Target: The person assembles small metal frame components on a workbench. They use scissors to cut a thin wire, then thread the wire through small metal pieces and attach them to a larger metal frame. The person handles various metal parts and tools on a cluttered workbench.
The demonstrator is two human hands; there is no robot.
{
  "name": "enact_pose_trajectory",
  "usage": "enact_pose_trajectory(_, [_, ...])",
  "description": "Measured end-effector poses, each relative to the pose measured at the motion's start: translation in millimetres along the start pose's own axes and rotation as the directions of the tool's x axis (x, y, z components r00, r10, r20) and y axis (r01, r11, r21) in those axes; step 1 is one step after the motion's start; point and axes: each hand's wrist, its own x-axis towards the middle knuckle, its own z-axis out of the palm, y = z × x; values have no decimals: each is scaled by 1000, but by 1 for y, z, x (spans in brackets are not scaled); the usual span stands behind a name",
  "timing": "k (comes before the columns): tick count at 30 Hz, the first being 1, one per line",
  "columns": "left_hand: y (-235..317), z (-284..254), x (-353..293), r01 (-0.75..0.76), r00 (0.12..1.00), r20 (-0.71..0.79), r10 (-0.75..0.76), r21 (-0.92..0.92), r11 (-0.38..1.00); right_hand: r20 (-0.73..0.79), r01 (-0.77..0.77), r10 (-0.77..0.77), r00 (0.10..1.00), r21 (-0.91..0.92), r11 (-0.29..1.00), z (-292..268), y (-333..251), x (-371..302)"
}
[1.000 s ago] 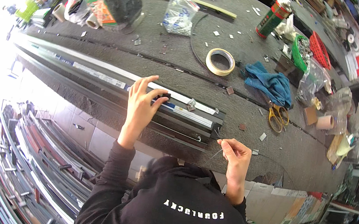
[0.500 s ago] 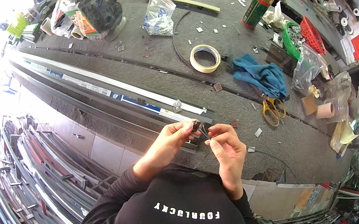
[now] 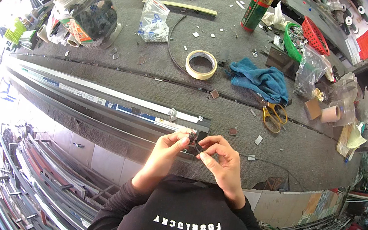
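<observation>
My left hand [image 3: 166,152] and my right hand [image 3: 221,160] meet close together over the near edge of the grey workbench [image 3: 153,64]. Between their fingertips they pinch a small dark part [image 3: 193,141], and both hands touch it. Just beyond my fingers lies the right end of a long aluminium profile [image 3: 102,99] that runs leftward across the bench. A small metal clip [image 3: 173,113] sits on that profile near its end.
A tape roll [image 3: 201,64], a blue cloth [image 3: 259,80], yellow-handled scissors [image 3: 273,116], a spray can [image 3: 256,8], a clear jar [image 3: 86,11], plastic bags and baskets lie farther back. More metal profiles [image 3: 45,180] are stacked below the bench at left.
My left hand left the profile and my right hand came in from the bench edge. Both joined in front of me on the small dark part and now hold it there.
</observation>
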Motion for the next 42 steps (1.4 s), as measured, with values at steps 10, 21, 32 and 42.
enact_pose_trajectory(10, [1, 5, 1, -40, 999, 30, 37, 123, 992, -50, -36, 35, 998, -9, 999, -3, 1, 0])
enact_pose_trajectory(21, [9, 20, 2, -74, 994, -36, 105, 489, 869, -76, -46, 39, 996, -102, 994, -11, 8, 4])
enact_pose_trajectory(32, [13, 31, 4, -256, 937, 17, 348, 711, 655, 8, -164, 166, 986, 231, 959, -14, 13, 5])
enact_pose_trajectory(42, [11, 27, 3, -289, 911, 56, 408, 794, 536, 86, -375, 366, 927, 294, 879, -10, 25, 7])
